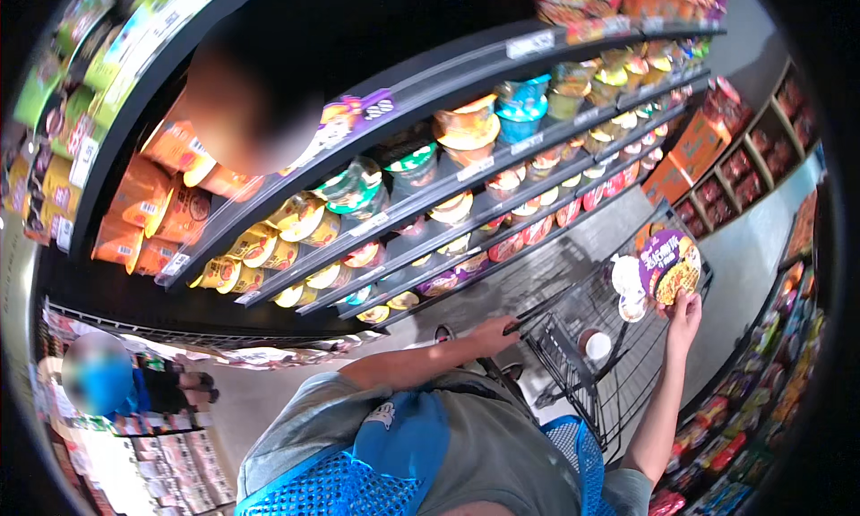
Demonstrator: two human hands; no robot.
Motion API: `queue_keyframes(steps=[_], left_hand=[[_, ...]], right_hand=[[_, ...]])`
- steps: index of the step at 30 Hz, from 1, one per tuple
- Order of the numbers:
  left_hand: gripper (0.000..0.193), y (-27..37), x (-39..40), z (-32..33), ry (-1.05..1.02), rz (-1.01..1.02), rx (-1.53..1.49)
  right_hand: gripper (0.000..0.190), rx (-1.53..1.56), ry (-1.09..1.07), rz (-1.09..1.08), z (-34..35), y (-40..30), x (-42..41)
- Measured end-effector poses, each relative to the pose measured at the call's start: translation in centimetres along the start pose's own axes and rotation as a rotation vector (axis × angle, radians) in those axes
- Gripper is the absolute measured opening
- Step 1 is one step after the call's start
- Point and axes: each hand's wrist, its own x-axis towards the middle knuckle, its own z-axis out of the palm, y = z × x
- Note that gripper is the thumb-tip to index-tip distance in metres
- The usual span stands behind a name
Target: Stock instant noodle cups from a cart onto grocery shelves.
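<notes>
My left hand point(498, 335) is closed around the handle of a wire shopping cart point(621, 388) in front of me. Over the cart's far right part, my right hand point(681, 308) grips the edge of a round purple instant noodle container point(670, 267), its printed lid facing up. Just left of that container is a white packaged item point(629, 286); whether it lies in the cart or touches the container I cannot tell. A cup with a white lid point(598, 345) is in the cart, nearer to me.
Shelves of instant noodle cups point(467, 130) run along the left and ahead. Orange cartons point(695, 146) stand at the far shelf end, beside a compartmented rack point(736, 173). Packaged goods point(732, 408) line the right. Another person point(151, 385) is at lower left.
</notes>
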Motion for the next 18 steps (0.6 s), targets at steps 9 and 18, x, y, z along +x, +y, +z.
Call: queue_keyframes(steps=[9, 18], left_hand=[[0.038, -15.0, 1.2, -6.3, -0.241, -0.038, -0.523], [0.029, -38.7, -5.6, -11.3, 0.084, -0.156, -0.044]], right_hand=[[0.045, 0.429, -0.439, -0.141, 29.1, -26.4, -2.5], [0.027, 0.525, -0.812, -0.11, 49.1, -31.3, -1.3]])
